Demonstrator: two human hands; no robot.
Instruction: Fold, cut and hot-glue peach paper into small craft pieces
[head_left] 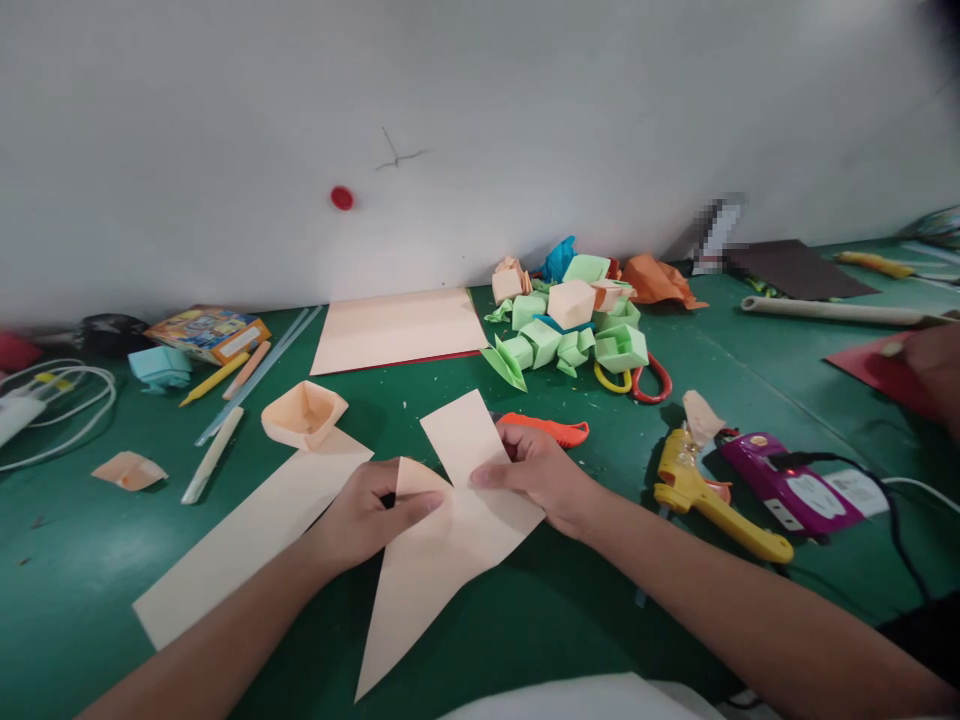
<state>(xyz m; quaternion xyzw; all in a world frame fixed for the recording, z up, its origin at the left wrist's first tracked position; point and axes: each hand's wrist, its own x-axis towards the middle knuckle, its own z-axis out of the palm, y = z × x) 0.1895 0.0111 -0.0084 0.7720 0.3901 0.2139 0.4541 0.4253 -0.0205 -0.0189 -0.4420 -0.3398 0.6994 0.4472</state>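
Observation:
Both hands grip a peach sheet of paper (450, 560) with bent, overlapping flaps, held just above the green table. My left hand (379, 515) pinches its left flap, thumb on top and fingers behind. At the upper right of the sheet, my right hand (544, 475) presses it between thumb and curled fingers. Beside my left hand lies a long peach paper strip (247, 545), and at its far end sits a folded peach paper box (304, 415). An orange utility knife (547, 430) lies just behind my right hand.
A yellow glue gun (712, 505) and a purple power strip (791, 485) with cords lie to the right. Folded paper pieces (570, 320) are heaped near the wall, by scissors (651, 380). Another person's hand (934, 365) touches red paper at far right.

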